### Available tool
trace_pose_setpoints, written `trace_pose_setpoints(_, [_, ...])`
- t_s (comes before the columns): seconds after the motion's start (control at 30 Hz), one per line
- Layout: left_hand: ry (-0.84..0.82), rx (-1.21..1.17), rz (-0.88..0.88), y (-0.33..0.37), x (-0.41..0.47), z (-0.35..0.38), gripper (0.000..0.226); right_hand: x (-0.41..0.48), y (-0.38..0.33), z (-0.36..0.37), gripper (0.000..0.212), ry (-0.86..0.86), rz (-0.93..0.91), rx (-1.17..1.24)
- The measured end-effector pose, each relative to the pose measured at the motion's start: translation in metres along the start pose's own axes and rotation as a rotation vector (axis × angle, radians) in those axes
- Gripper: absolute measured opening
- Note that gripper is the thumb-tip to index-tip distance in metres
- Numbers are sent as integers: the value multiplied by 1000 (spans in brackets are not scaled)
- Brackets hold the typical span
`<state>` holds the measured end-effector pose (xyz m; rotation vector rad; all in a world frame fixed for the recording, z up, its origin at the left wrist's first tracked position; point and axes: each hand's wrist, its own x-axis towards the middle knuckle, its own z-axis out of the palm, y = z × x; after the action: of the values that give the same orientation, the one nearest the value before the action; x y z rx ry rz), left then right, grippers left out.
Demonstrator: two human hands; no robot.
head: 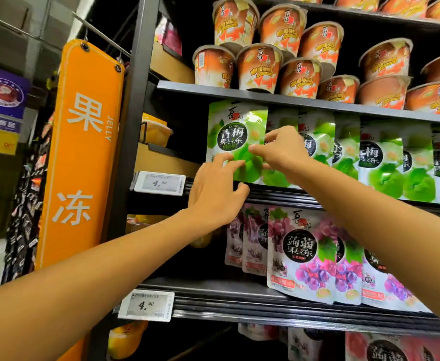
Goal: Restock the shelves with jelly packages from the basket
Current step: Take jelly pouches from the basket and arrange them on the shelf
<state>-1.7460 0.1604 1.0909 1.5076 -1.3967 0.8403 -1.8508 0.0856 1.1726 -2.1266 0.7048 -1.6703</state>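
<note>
A green plum jelly pouch (235, 131) stands upright at the left end of the middle shelf (278, 195), in front of a row of like green pouches (380, 157). My left hand (215, 191) touches its lower left part with spread, nearly straight fingers. My right hand (281, 149) reaches in from the right and rests on the pouch's right edge; its fingers lie on the front, and I cannot tell whether the thumb pinches the edge. The basket is out of view.
Orange jelly cups (263, 66) are stacked on the shelf above. Purple grape jelly pouches (302, 254) stand on the shelf below. Price tags (159, 183) hang on the shelf rails. An orange hanging sign (83, 152) and the black upright post (130, 121) stand at the left.
</note>
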Motion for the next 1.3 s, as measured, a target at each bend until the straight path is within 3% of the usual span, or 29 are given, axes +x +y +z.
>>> trace_pose_setpoints(0.13, [14, 53, 0, -1, -3, 5, 52, -4, 12, -15, 7, -29, -87, -226])
trace_pose_setpoints(0.23, [25, 101, 2, -2, -4, 10, 54, -9, 19, -15, 9, -80, -61, -254])
trace_pose_setpoints(0.73, [5, 269, 13, -2, -4, 24, 54, -20, 27, -7, 14, -3, -5, -279])
trace_pose_setpoints(0.9, [84, 94, -26, 5, -11, 17, 43, -37, 39, -26, 8, 8, -47, -225])
trace_pose_setpoints(1.07, [176, -173, 53, 19, -47, 16, 30, -77, 65, -38, 13, 64, -107, -71])
trace_pose_setpoints(1.3, [34, -540, -56, 34, -127, 44, 17, -169, 126, -39, 5, 36, -27, 141])
